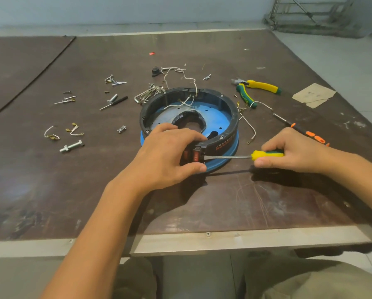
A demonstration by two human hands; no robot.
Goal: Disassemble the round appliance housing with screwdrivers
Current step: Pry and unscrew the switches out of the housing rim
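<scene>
Our left grip (170,152) clasps the rim of the housing (231,111) on the counter (223,201); our right grip (295,152) holds the screwdriver (228,156), tip at the red switch (195,157)

— What colour is the housing (234,119)?
— Black ring, blue base, red switches (195,157)
— And the screwdriver (267,154)?
— Yellow and green handle, same as the pliers (261,85); wires (189,79) white, table (202,201) a streaked dark brown

The left hand (170,154) covers part of the red switches (195,156); the right hand (293,152) half-hides the orange-handled screwdriver (314,135).
</scene>
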